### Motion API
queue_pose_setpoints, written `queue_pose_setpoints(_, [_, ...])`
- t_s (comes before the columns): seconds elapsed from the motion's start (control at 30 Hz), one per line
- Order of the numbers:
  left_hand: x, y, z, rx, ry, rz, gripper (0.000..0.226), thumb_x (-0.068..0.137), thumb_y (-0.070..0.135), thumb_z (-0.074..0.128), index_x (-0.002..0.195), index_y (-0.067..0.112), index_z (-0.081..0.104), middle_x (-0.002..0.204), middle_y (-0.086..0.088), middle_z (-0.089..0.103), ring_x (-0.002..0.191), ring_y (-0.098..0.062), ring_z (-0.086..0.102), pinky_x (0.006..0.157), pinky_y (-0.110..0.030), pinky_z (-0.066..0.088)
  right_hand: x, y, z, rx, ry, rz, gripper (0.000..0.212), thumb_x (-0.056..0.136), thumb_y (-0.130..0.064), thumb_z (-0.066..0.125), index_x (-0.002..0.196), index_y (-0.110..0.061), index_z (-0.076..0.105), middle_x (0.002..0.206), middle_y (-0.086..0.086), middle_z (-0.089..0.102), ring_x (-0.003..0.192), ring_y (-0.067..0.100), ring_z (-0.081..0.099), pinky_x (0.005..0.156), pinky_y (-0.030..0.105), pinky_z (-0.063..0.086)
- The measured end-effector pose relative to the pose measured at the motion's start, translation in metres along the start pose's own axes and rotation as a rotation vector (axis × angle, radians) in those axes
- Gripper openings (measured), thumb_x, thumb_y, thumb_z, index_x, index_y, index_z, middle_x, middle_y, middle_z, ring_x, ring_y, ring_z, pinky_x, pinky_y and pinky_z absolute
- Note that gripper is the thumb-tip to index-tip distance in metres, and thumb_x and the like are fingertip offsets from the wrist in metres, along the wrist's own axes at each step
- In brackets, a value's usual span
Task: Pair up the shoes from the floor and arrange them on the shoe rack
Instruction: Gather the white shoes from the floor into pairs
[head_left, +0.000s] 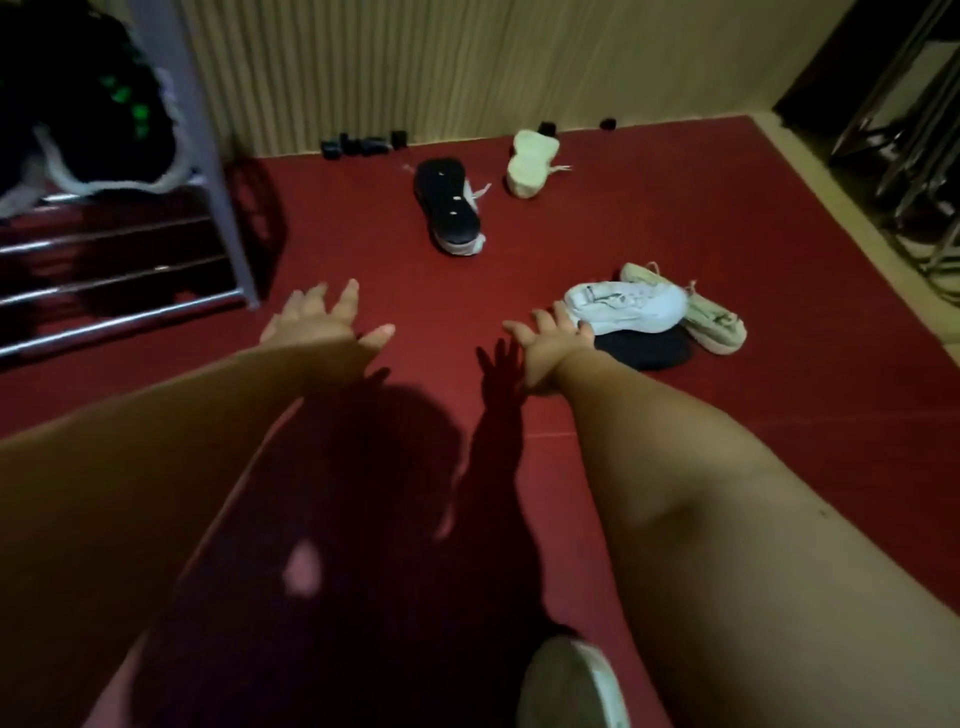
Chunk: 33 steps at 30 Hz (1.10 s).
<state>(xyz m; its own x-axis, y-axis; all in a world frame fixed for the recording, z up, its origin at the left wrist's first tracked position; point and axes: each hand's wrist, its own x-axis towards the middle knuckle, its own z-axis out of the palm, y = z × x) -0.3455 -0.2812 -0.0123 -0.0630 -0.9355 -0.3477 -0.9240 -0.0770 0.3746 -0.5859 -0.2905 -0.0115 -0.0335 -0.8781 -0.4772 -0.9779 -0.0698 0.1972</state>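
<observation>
Downward look at a red floor (675, 218) strewn with shoes, both bare arms stretched forward over it.

Left hand (324, 317) held out palm down just right of the rack's lower front corner, fingers straight and spread apart, holding nothing.

Right hand (550, 343) also palm down, fingers spread, tips at the near end of a white shoe (623, 306). Touching it or just short of it: impossible to tell. Nothing gripped.

White shoe lying across a dark sole (649, 351), with a cream shoe (711, 322) just behind it on the right.

Farther off, mid-floor, a black-soled shoe (449, 208) tipped on its side, with a little of its white upper and laces showing. Just right of it and nearer the wall, a pale shoe (532, 161) turned sole up.

At the bottom edge, under the right arm, one more shoe (571, 686), whitish, blurred and partly cut off.

Rack (205, 156) at the left: a grey upright post and shiny horizontal rails low down. Dark shoes (88, 104) with green marks and white soles on a higher tier.

Ribbed pale wall (415, 67) at the back, with a row of small dark things (358, 144) at its foot, too small to identify. Metal legs (909, 130) in the far right corner.

Shadows of the head and arms across the near floor.
</observation>
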Motion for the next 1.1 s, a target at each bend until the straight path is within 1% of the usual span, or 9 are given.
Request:
queue_pose_setpoints(0.07, [0.018, 0.034, 0.017, 0.059, -0.014, 0.008, 0.08, 0.091, 0.059, 0.042, 0.152, 0.024, 0.005, 0.159, -0.013, 0.003, 0.146, -0.031, 0.0, 0.119, -0.041, 0.008, 0.019, 0.032, 0.008, 0.027, -0.031, 0.01, 0.079, 0.089, -0.04, 0.054, 0.151, -0.033, 0.004, 0.159, 0.01, -0.002, 0.145, 0.033, -0.012, 0.115, 0.055, 0.0])
queue_pose_setpoints(0.27, [0.059, 0.091, 0.062, 0.164, -0.125, -0.059, 0.091, 0.086, 0.056, 0.055, 0.152, 0.023, 0.003, 0.158, -0.016, 0.003, 0.145, -0.035, 0.002, 0.118, -0.044, 0.013, 0.084, 0.09, 0.013, 0.074, 0.009, -0.048, 0.09, 0.088, -0.031, 0.06, 0.15, -0.034, -0.006, 0.159, 0.01, -0.008, 0.144, 0.034, -0.016, 0.115, 0.054, -0.004])
queue_pose_setpoints(0.4, [0.089, 0.113, 0.085, 0.226, -0.194, -0.059, 0.091, 0.086, 0.057, 0.053, 0.152, 0.025, -0.002, 0.158, -0.016, 0.002, 0.145, -0.037, 0.002, 0.118, -0.045, 0.013, 0.125, 0.12, 0.006, 0.049, 0.048, -0.074, 0.097, 0.086, -0.041, 0.063, 0.15, -0.032, -0.009, 0.16, 0.01, -0.006, 0.144, 0.036, -0.015, 0.113, 0.058, -0.006])
queue_pose_setpoints(0.47, [0.104, 0.124, 0.103, 0.25, -0.253, -0.056, 0.09, 0.087, 0.058, 0.051, 0.152, 0.026, -0.004, 0.159, -0.014, -0.002, 0.145, -0.036, -0.001, 0.118, -0.045, 0.012, 0.143, 0.137, 0.008, -0.01, -0.014, -0.062, 0.09, 0.089, -0.047, 0.056, 0.15, -0.03, -0.008, 0.16, 0.01, -0.003, 0.144, 0.037, -0.013, 0.112, 0.061, -0.007])
queue_pose_setpoints(0.6, [0.119, 0.141, 0.132, 0.31, -0.35, -0.031, 0.088, 0.088, 0.061, 0.046, 0.15, 0.031, -0.011, 0.159, -0.007, -0.011, 0.146, -0.033, -0.008, 0.119, -0.045, 0.008, 0.159, 0.148, 0.021, -0.073, -0.007, -0.096, 0.098, 0.077, -0.052, 0.069, 0.15, -0.032, 0.007, 0.155, 0.009, 0.019, 0.146, 0.032, 0.008, 0.111, 0.061, -0.007])
queue_pose_setpoints(0.7, [0.119, 0.14, 0.144, 0.361, -0.417, -0.025, 0.088, 0.089, 0.062, 0.043, 0.149, 0.034, -0.015, 0.158, -0.003, -0.018, 0.145, -0.031, -0.013, 0.118, -0.046, 0.004, 0.153, 0.146, 0.018, -0.134, 0.115, -0.171, 0.096, 0.069, -0.064, 0.068, 0.147, -0.032, 0.021, 0.146, 0.007, 0.032, 0.134, 0.028, 0.033, 0.113, 0.057, -0.007])
queue_pose_setpoints(0.8, [0.111, 0.122, 0.154, 0.392, -0.445, -0.022, 0.087, 0.089, 0.062, 0.041, 0.147, 0.034, -0.018, 0.155, 0.001, -0.028, 0.145, -0.028, -0.017, 0.118, -0.046, 0.005, 0.14, 0.128, 0.021, -0.084, 0.202, -0.239, 0.095, 0.064, -0.068, 0.068, 0.143, -0.034, 0.029, 0.147, 0.008, 0.032, 0.134, 0.029, 0.03, 0.114, 0.052, -0.002])
queue_pose_setpoints(0.97, [0.087, 0.09, 0.153, 0.478, -0.414, -0.037, 0.089, 0.086, 0.071, 0.034, 0.145, 0.035, -0.023, 0.153, -0.002, -0.032, 0.145, -0.026, -0.017, 0.118, -0.045, 0.004, 0.119, 0.077, 0.036, 0.037, 0.227, -0.296, 0.1, 0.069, -0.07, 0.062, 0.149, -0.031, 0.018, 0.149, 0.01, 0.03, 0.14, 0.029, 0.023, 0.115, 0.049, 0.003])
queue_pose_setpoints(1.1, [0.073, 0.061, 0.145, 0.487, -0.453, -0.089, 0.096, 0.082, 0.074, 0.039, 0.143, 0.038, -0.026, 0.152, -0.001, -0.033, 0.144, -0.027, -0.019, 0.117, -0.047, 0.004, 0.119, 0.092, 0.035, 0.074, 0.068, -0.155, 0.117, 0.061, -0.068, 0.071, 0.15, -0.034, 0.003, 0.148, 0.01, 0.031, 0.136, 0.034, 0.029, 0.113, 0.054, 0.009])
